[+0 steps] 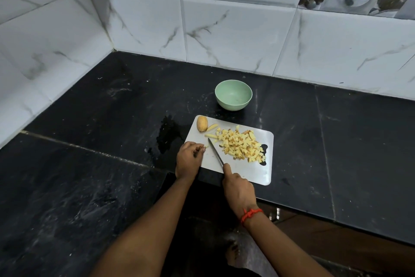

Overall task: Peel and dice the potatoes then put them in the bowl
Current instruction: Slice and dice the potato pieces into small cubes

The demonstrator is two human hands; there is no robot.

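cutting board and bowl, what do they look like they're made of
Cutting board: thin, pale grey with a soft sheen, rounded corners and a cut-out handle; probably brushed steel, though smooth plastic is possible. Bowl: pale green, matte, even rim; likely plastic or melamine, but ceramic cannot be ruled out.

No text, label, brand, number or sign can be read on any surface in view.
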